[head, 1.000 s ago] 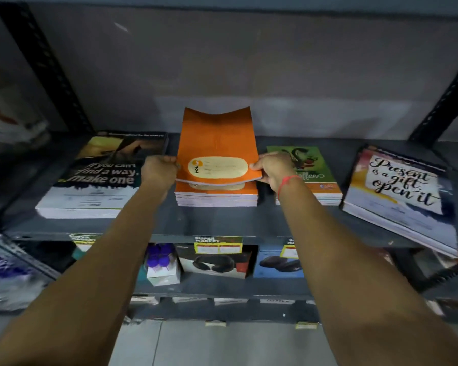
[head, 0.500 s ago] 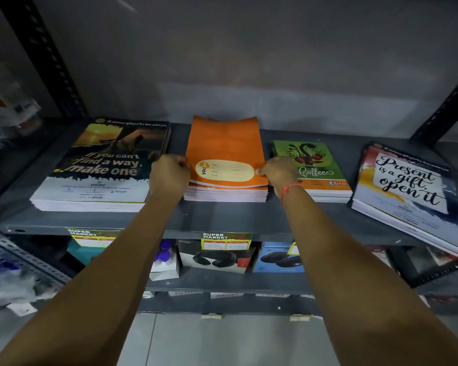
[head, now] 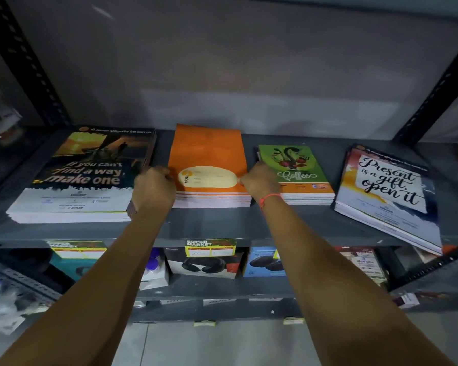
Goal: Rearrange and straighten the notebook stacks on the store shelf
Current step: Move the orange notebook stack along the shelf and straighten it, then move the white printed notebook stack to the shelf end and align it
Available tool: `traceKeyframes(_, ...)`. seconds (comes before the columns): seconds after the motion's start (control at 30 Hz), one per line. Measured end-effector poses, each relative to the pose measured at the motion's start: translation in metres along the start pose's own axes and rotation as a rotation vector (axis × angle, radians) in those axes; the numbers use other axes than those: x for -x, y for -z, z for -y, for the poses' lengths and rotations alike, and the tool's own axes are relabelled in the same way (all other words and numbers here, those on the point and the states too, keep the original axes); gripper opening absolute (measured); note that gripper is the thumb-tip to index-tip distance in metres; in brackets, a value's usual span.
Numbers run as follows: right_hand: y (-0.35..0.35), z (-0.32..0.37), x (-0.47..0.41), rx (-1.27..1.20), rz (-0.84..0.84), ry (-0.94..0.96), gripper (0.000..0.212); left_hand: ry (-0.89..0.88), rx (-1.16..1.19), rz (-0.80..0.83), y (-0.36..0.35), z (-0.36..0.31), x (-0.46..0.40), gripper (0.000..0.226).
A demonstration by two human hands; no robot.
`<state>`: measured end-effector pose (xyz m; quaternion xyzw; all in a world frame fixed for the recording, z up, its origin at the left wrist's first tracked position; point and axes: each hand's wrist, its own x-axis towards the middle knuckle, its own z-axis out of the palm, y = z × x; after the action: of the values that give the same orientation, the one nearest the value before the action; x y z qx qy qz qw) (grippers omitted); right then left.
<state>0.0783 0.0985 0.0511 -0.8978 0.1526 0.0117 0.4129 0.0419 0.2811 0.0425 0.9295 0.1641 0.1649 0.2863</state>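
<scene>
A stack of orange notebooks [head: 208, 154] lies flat in the middle of the grey metal shelf [head: 222, 223]. My left hand [head: 154, 187] presses its left edge with curled fingers, and my right hand [head: 259, 180], with a red thread on the wrist, pinches its right edge. To the left is a larger stack with a dark "make one" cover [head: 87, 175]. On the right sit a green "Coffee" stack [head: 299, 170] and a tilted "Present is a gift" stack [head: 391, 194] that overhangs the shelf's front edge.
Black perforated uprights [head: 27, 62] frame the shelf on both sides before a grey wall. The shelf below holds boxed headphones [head: 204, 265] and other boxes, with yellow price tags [head: 210, 247] on the shelf lip. Pale floor tiles lie underneath.
The top orange notebook, held up and curved a second ago, now lies flat on its stack. Both hands came down with it and stay at its side edges.
</scene>
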Motion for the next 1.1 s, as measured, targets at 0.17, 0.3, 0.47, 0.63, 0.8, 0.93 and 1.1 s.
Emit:
traceKeyframes(0.17,0.044,-0.024,0.002,-0.143,-0.28,0.091,0.023,-0.272,0.066,-0.06,-0.02,-0.065,0.021,0.03)
traceKeyframes(0.3,0.108,-0.071,-0.005,-0.155,-0.565,0.01,0.023,-0.362,0.276,0.169,-0.056,-0.148,0.059,0.028)
traceKeyframes(0.47,0.185,-0.167,-0.008,0.001,-0.532,-0.266,0.031,-0.376,0.295,0.56,-0.114,-0.229,0.103,0.029)
traceKeyframes(0.63,0.213,-0.23,-0.004,0.095,-0.498,-0.47,0.042,-0.356,0.02,0.68,-0.154,-0.272,0.118,0.031)
traceKeyframes(0.8,0.228,-0.244,-0.013,-0.076,-0.436,-0.527,0.062,-0.268,-0.109,0.733,-0.169,-0.294,0.12,0.032)
traceKeyframes(0.93,0.241,-0.25,-0.02,-0.174,-0.418,-0.56,0.053,-0.173,-0.071,0.693,-0.174,-0.301,0.118,0.032)
traceKeyframes(1.1,0.257,-0.257,-0.02,-0.302,-0.416,-0.588,0.046,-0.03,0.067,0.706,-0.181,-0.301,0.118,0.031)
